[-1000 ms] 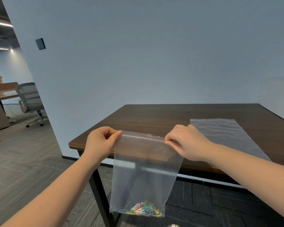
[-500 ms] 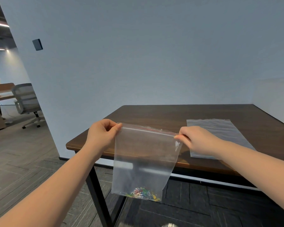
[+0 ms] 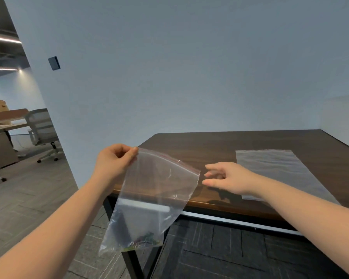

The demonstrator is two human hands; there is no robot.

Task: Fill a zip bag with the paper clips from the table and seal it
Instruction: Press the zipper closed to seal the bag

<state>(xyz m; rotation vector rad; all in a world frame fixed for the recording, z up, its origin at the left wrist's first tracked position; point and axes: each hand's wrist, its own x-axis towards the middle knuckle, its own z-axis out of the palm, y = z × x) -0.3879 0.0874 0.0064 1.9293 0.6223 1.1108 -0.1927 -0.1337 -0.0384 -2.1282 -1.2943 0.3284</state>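
A clear zip bag (image 3: 157,198) with a red zip strip hangs in the air in front of the table's near left corner. Its top edge slants down to the right. Coloured paper clips (image 3: 144,241) lie bunched at its bottom. My left hand (image 3: 115,162) pinches the bag's top left corner. My right hand (image 3: 228,178) hovers just right of the bag's top right corner, fingers loosely spread, touching nothing.
The dark wooden table (image 3: 210,150) stands against a pale wall. A second clear plastic bag (image 3: 274,170) lies flat on its right part. An office chair (image 3: 42,133) and a desk stand far off to the left.
My right hand has let go of the bag's top right corner and drawn slightly to the right. The bag now hangs from my left hand alone, tilted.
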